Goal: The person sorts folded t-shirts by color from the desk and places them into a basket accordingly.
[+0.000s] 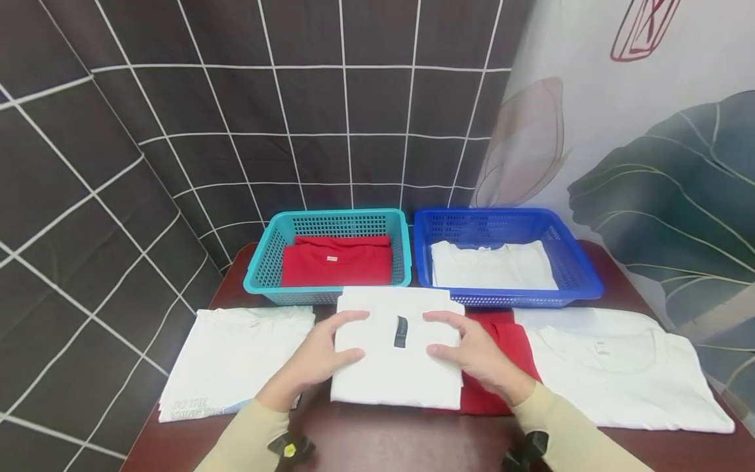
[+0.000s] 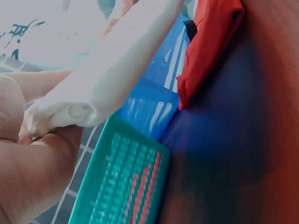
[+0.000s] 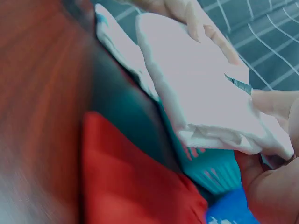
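Note:
Between my hands is a folded white shirt (image 1: pixel 377 377), with a small dark tag (image 1: pixel 401 332) on its upper face. My left hand (image 1: pixel 326 349) grips its left edge, thumb on top. On the opposite edge, my right hand (image 1: pixel 474 349) holds it the same way. Both wrist views show the white bundle (image 2: pixel 110 70) raised off the table, its rolled folds facing the side. A folded red shirt (image 1: pixel 498 341) lies on the table, partly hidden beneath the white one and my right hand.
Behind stand a teal basket (image 1: pixel 252 272) with folded red shirts (image 1: pixel 336 265) and a blue basket (image 1: pixel 580 272) with a folded white shirt (image 1: pixel 492 265). White shirts lie at the left (image 1: pixel 236 360) and right (image 1: pixel 625 373) of the brown table (image 1: pixel 377 446). A dark grid curtain (image 1: pixel 307 105) hangs behind.

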Action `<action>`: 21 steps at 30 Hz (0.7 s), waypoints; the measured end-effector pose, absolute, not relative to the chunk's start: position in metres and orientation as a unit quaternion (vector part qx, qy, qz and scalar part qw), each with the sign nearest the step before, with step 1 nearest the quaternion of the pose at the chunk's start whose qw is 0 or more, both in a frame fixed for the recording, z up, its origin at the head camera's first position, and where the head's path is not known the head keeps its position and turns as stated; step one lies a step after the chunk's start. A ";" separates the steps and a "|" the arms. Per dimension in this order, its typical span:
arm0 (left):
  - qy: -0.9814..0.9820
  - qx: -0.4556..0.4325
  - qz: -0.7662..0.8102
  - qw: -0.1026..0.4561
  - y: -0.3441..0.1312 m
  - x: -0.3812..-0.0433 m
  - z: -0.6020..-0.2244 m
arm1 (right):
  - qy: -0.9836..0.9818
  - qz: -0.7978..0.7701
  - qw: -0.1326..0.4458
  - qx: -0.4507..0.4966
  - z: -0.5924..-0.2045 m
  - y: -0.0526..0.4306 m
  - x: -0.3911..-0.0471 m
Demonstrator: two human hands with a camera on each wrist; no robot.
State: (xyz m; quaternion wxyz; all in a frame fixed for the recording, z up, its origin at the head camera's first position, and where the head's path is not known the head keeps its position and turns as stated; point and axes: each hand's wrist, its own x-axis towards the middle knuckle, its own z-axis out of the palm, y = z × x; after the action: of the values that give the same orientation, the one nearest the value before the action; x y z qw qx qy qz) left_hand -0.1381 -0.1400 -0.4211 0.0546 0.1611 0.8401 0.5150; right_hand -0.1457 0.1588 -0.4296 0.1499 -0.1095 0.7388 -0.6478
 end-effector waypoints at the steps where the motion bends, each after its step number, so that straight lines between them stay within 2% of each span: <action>1: 0.839 0.168 0.516 0.048 -0.133 -0.143 -0.420 | 0.748 -0.639 0.139 -0.111 -0.427 0.166 -0.149; 6: 0.822 0.185 0.538 0.041 -0.095 -0.174 -0.406 | 0.764 -0.627 0.096 -0.114 -0.418 0.203 -0.170; 15: 0.793 0.182 0.577 0.071 -0.041 -0.224 -0.385 | 0.762 -0.631 0.074 -0.126 -0.400 0.252 -0.205; 21: 0.783 0.189 0.589 0.064 -0.021 -0.252 -0.371 | 0.792 -0.596 0.055 -0.119 -0.380 0.269 -0.227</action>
State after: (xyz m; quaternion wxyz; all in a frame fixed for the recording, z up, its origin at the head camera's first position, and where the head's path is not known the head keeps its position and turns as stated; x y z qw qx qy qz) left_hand -0.2519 -0.0207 -0.3713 0.0636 0.1891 0.7829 0.5893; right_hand -0.2266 0.2690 -0.3797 0.0549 -0.1190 0.7919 -0.5964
